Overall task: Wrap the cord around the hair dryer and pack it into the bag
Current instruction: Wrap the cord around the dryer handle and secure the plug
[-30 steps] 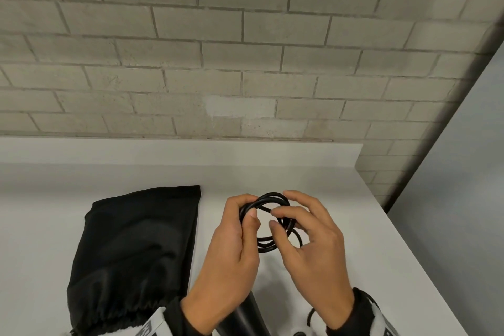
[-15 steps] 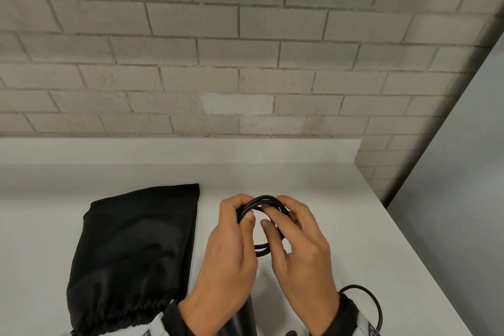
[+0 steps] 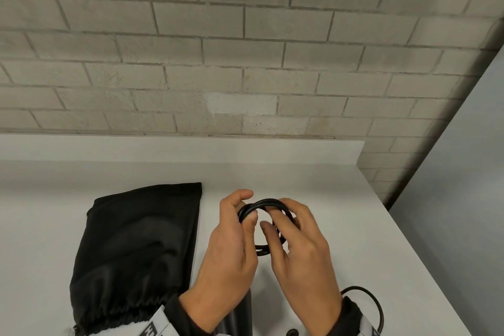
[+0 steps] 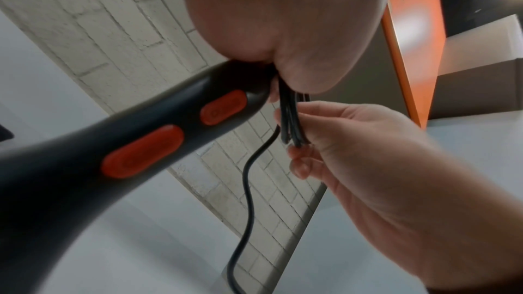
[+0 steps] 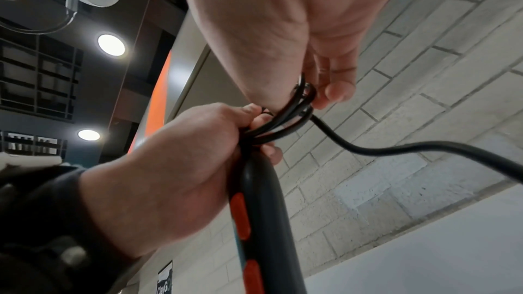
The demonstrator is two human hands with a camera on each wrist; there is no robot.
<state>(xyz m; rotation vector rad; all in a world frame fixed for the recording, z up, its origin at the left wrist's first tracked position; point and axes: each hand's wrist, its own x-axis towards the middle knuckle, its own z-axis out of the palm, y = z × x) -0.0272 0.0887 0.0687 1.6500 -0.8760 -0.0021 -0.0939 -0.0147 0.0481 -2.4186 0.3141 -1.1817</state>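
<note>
Grey counter (image 3: 327, 172) against a brick wall, its right edge close beside your hands. Left hand (image 3: 231, 248) pinches the cord (image 3: 266, 203) coil at the hair dryer (image 5: 263, 220) handle end; right hand (image 3: 302, 251) fingers curl round the loops. Keep loops tight, feed the slack evenly — bag (image 3: 136, 248) lies flat to the left, room there.

Bag (image 3: 136, 251) blocks the left — counter (image 3: 313, 172) beyond lies bare.
</note>
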